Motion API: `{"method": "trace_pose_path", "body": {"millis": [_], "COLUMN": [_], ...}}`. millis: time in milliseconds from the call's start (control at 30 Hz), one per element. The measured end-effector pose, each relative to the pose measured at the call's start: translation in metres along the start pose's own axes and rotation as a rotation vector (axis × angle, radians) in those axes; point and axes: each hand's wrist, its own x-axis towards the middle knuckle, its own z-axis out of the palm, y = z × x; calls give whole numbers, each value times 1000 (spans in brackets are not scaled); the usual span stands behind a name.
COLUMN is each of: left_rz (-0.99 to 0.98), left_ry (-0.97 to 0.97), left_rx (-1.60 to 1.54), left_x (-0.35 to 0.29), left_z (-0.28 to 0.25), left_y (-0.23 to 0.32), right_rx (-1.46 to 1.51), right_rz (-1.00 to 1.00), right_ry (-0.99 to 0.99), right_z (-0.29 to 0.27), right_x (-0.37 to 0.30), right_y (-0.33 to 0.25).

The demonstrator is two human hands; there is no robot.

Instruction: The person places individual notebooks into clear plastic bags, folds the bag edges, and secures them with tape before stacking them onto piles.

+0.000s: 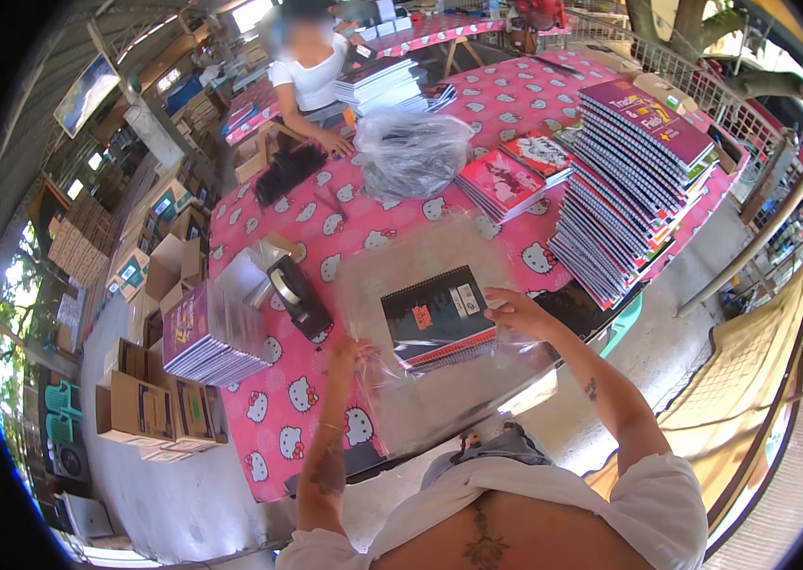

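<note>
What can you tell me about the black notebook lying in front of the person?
The black notebook is spiral-bound along its far edge, with a dark cover carrying small pale and orange labels. It tops a short stack with red edges showing beneath. It lies flat on the pink patterned tablecloth, apparently inside or under a clear plastic sheet. The right hand touches its right edge; the left hand grips the plastic at its near left corner.

Brown cardboard boxes [150, 408] stand left of the table; a rectangular screen [86, 92] hangs upper left.
</note>
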Motion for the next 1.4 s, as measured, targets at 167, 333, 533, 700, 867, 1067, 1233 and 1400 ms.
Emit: {"method": "trace_pose_path", "body": {"millis": [167, 333, 533, 700, 867, 1067, 1233, 1400], "left_rz": [216, 189, 270, 499, 467, 178, 54, 164], "left_ry": [-133, -136, -190, -70, -89, 50, -55, 74], "left_rx": [114, 151, 235, 513, 480, -132, -185, 23], "left_x": [5, 2, -9, -21, -23, -37, -18, -16], "left_z": [31, 35, 42, 57, 54, 26, 0, -3], "left_y": [-3, 0, 8, 18, 10, 27, -17, -27], "right_rx": [-54, 18, 109, 135, 15, -36, -78, 395], "right_rz": [34, -28, 25, -20, 42, -64, -41, -139], "right_ry": [52, 114, 97, 123, 151, -133, -36, 843], "right_z": [8, 15, 13, 14, 19, -41, -57, -7], "right_x": [-1, -1, 8, 4, -3, -55, -63, -59], "right_y": [7, 9, 11, 13, -9, -32, -16, -28]}}
